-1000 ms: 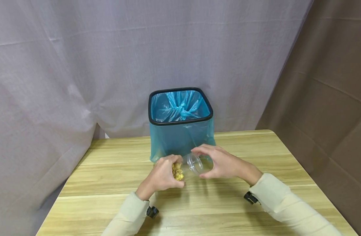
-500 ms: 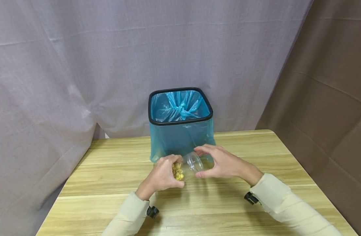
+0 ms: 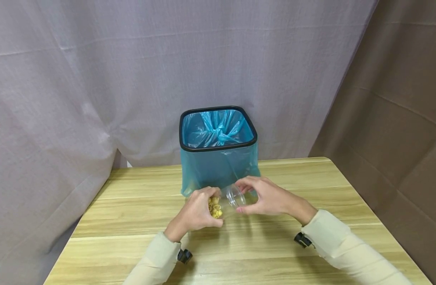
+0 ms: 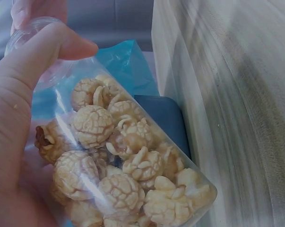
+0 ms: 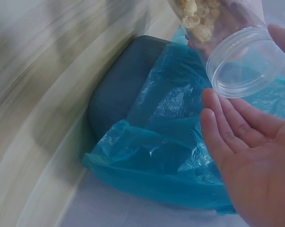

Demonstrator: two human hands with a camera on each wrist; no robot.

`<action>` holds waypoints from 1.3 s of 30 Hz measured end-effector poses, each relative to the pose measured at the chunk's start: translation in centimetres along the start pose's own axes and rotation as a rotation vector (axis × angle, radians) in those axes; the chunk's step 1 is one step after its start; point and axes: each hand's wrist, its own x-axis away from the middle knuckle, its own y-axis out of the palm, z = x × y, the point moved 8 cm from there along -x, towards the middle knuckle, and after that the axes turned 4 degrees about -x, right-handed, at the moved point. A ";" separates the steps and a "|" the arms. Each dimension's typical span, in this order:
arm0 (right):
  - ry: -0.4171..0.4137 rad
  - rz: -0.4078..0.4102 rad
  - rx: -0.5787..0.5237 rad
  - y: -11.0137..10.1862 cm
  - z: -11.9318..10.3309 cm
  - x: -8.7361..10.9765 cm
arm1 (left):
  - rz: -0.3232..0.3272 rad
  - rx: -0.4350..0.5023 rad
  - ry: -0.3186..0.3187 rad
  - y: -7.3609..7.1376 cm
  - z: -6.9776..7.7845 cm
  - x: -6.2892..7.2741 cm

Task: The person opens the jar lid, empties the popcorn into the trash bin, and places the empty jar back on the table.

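In the head view my left hand (image 3: 198, 209) grips a clear plastic jar (image 4: 88, 71) of popcorn (image 4: 118, 189), tilted sideways over the table. Its thumb and fingers wrap the body, and the popcorn lies toward the jar's bottom. The jar's round, ridged end (image 5: 246, 64) points to my right hand (image 5: 251, 151). In the right wrist view that hand's fingers are fairly straight, fingertips right at the lower rim, thumb beside the upper rim. The left hand's far fingers are mostly hidden behind the jar.
A bin with a black rim (image 3: 223, 149) and a blue bag liner (image 3: 218, 166) stands just behind the hands at the table's back edge. The wooden table (image 3: 139, 221) spreads around. Grey curtains (image 3: 97, 79) hang behind and a brown one (image 3: 392, 118) at right.
My right thumb has shifted left to the jar's rim and the fingers have drawn slightly inward, so the spread between them is narrower. My left hand and the jar have barely moved.
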 end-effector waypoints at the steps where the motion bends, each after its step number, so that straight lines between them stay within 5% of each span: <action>1: -0.008 -0.002 0.000 0.0 -0.1 0.0 | -0.001 0.002 0.000 0.0 0.0 0.0; 15: -0.185 -0.005 0.058 -0.3 -1.2 0.3 | -0.003 -0.005 0.011 0.1 0.0 0.0; 28: 0.046 0.020 -0.001 -0.3 0.2 0.2 | -0.003 -0.003 0.003 0.1 0.0 -0.1; 39: 0.002 0.002 -0.007 -0.1 0.0 0.2 | -0.002 -0.006 0.008 0.2 0.1 -0.1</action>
